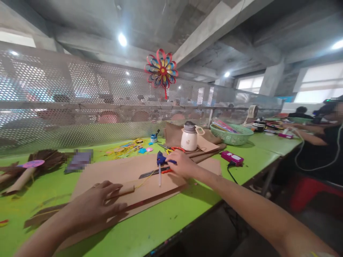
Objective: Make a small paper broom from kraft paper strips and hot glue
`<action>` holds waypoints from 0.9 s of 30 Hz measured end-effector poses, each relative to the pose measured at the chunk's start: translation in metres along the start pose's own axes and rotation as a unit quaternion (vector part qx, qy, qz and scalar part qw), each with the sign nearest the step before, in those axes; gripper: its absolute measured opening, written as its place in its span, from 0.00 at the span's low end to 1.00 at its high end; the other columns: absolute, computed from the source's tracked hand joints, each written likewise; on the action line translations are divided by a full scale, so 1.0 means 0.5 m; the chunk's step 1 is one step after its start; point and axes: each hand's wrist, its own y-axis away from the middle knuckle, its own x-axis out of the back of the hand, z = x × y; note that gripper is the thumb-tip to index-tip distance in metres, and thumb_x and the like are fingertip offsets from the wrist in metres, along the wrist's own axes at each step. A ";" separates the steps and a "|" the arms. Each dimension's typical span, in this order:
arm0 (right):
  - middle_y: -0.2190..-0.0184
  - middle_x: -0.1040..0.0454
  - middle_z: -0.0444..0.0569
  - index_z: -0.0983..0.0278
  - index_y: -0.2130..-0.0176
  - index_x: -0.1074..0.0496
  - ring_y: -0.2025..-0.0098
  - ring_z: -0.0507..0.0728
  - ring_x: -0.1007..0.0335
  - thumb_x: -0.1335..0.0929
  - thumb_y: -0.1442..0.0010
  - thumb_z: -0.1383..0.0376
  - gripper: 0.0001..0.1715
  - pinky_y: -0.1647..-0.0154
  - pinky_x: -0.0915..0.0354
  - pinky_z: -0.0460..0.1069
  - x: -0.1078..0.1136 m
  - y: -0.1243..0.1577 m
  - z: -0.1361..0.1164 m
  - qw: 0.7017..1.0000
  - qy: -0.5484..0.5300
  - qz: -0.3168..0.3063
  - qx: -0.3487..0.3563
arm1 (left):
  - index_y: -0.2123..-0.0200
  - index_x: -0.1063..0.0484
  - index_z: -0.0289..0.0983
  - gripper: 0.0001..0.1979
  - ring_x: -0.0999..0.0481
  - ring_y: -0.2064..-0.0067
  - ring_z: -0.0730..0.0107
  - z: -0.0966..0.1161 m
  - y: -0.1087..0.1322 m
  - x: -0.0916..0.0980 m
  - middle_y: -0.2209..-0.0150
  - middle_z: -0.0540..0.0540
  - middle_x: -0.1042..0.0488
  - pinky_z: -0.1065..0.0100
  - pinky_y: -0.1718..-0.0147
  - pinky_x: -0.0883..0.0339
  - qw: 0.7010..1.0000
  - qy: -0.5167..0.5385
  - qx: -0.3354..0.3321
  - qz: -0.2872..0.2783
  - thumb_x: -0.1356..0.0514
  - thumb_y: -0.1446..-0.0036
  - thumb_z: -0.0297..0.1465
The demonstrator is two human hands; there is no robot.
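Observation:
My left hand [98, 203] is closed round a roll of brown paper [128, 190]; its cut end sticks out past the fingers, with a thin yellow strand by it. Frayed brown paper [40, 216] shows behind my left wrist. My right hand [182, 163] pinches the handle of a blue hot glue gun [161, 158], whose pale glue stick [160, 176] points toward me. Beneath the gun lies a utility knife [147, 174] with an orange-red part beside my fingers. Flat sheets of brown paper [107, 171] lie under both hands. Scissors [171, 149] rest just beyond my right hand.
A white flask [189, 137] and a green basket [232, 135] stand toward the back. A purple power strip [232, 158] trails a black cord. Paper scraps [125, 148] and a finished brown paper piece [48, 159] lie left. A pinwheel flower [163, 70] hangs on the mesh partition.

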 end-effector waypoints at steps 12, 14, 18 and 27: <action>0.51 0.30 0.55 0.63 0.53 0.29 0.49 0.62 0.38 0.32 0.43 0.56 0.20 0.49 0.40 0.57 0.001 0.095 -0.104 0.979 -0.070 -0.126 0.141 | 0.53 0.27 0.38 0.20 0.27 0.57 0.59 0.014 0.004 0.005 0.57 0.39 0.27 0.64 0.58 0.36 0.999 -0.013 0.045 -0.015 0.49 0.43 0.39; 0.51 0.30 0.55 0.63 0.53 0.30 0.49 0.62 0.39 0.32 0.43 0.56 0.21 0.48 0.41 0.57 -0.006 0.099 -0.105 0.984 -0.049 -0.112 0.132 | 0.57 0.25 0.37 0.18 0.27 0.59 0.60 0.011 0.003 -0.001 0.59 0.40 0.26 0.64 0.60 0.36 0.999 -0.026 0.039 0.004 0.52 0.41 0.35; 0.57 0.29 0.55 0.64 0.58 0.29 0.51 0.62 0.40 0.35 0.39 0.58 0.13 0.49 0.42 0.58 -0.016 0.096 -0.116 0.988 0.001 -0.069 0.140 | 0.68 0.25 0.36 0.17 0.27 0.64 0.63 0.010 0.002 -0.007 0.65 0.40 0.27 0.64 0.63 0.36 0.998 -0.039 0.042 0.028 0.52 0.41 0.33; 0.68 0.29 0.52 0.66 0.69 0.30 0.63 0.57 0.41 0.41 0.36 0.73 0.14 0.57 0.41 0.53 -0.036 0.085 -0.102 0.974 0.005 0.021 0.225 | 0.62 0.24 0.36 0.21 0.26 0.59 0.61 0.003 0.001 -0.002 0.62 0.40 0.25 0.65 0.60 0.36 0.998 -0.020 0.050 0.015 0.54 0.39 0.40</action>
